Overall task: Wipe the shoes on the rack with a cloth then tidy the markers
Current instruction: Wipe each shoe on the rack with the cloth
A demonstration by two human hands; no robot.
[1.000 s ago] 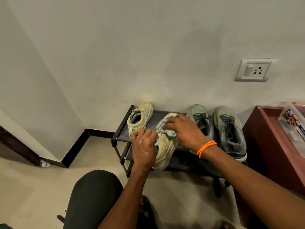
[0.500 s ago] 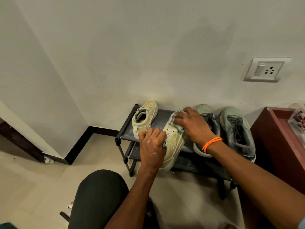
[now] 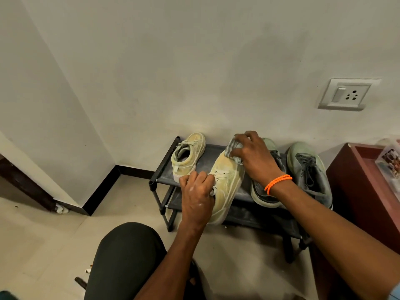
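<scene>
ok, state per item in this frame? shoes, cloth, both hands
Held beige shoe: tilted, heel off the rack's front edge
Other beige shoe: resting on rack
Grey shoes: on rack, untouched
Cloth: bunched, pressed on the held shoe's toe
Left hand: grips held shoe
Right hand: grips cloth
Rack: standing

Matt black rack (image 3: 207,158); dusty beige shoe (image 3: 227,187); soft grey cloth (image 3: 232,148)
</scene>
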